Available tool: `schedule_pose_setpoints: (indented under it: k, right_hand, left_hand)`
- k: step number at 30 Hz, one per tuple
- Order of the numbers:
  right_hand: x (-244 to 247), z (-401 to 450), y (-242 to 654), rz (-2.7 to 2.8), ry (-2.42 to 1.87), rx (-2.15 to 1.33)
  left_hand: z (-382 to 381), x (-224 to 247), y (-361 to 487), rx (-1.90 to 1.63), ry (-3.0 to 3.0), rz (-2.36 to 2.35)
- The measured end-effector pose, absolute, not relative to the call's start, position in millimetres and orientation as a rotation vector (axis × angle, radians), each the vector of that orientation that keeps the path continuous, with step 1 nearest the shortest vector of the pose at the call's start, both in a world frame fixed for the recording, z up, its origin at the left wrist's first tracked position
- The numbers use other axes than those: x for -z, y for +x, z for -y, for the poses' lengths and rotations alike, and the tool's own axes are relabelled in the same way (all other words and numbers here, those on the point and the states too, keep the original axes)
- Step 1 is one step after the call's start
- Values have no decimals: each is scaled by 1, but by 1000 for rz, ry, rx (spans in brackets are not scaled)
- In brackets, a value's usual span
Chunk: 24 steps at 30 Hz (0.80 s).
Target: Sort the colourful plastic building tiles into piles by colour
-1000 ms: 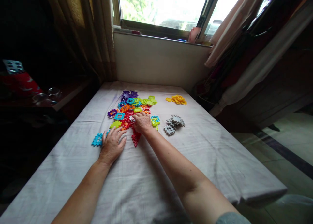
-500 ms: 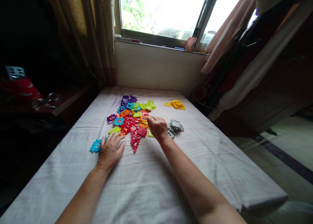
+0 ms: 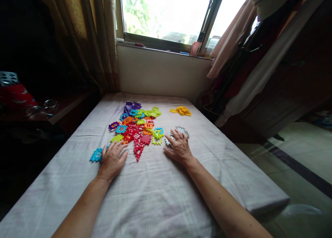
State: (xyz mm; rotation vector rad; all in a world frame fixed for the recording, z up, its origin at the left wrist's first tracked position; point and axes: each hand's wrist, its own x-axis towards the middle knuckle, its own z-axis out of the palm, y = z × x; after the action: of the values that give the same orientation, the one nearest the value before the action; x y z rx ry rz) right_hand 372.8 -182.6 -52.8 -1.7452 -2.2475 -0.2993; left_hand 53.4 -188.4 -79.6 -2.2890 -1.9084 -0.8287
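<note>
My left hand (image 3: 112,158) lies with fingers spread at the near left of the mixed pile, partly over some blue notched plastic building pieces (image 3: 96,155). A lime piece (image 3: 117,138) is just beyond its fingertips. My right hand (image 3: 179,147) rests, fingers apart, over the grey notched pieces (image 3: 183,130) and hides part of them. Between the hands, red pieces (image 3: 133,131) make up the middle of the pile, with a red triangle (image 3: 138,151) pointing toward me. Purple pieces (image 3: 131,107), orange pieces (image 3: 127,120) and lime pieces (image 3: 156,140) lie around the red ones.
A separate heap of yellow pieces (image 3: 183,110) is at the far right of the cloth-covered table (image 3: 145,203). Behind are a wall and a window sill with a pink cup (image 3: 195,48). Clothes (image 3: 249,82) hang at right; a red container (image 3: 18,96) stands at left.
My right hand has moved right, from the pile's right edge to the grey pieces, and its closed fingers have spread. My left hand stays in place. The camera view has shifted slightly.
</note>
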Motion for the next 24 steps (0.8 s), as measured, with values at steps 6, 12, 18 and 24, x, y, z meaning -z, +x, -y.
schedule_pose_setpoints:
  k: [6, 12, 18, 24]
  right_hand:
    - [52, 148, 383, 2253, -1920, 175]
    - [62, 110, 432, 2141, -2029, 235]
    - [68, 66, 481, 2024, -2118, 300]
    - [72, 22, 517, 1944, -2219, 279]
  left_hand:
    - [189, 81, 51, 795, -2272, 1909]
    - [188, 84, 48, 771, -2283, 1863]
    - [186, 93, 43, 760, -2260, 1800]
    - [188, 94, 44, 717, -2220, 1808]
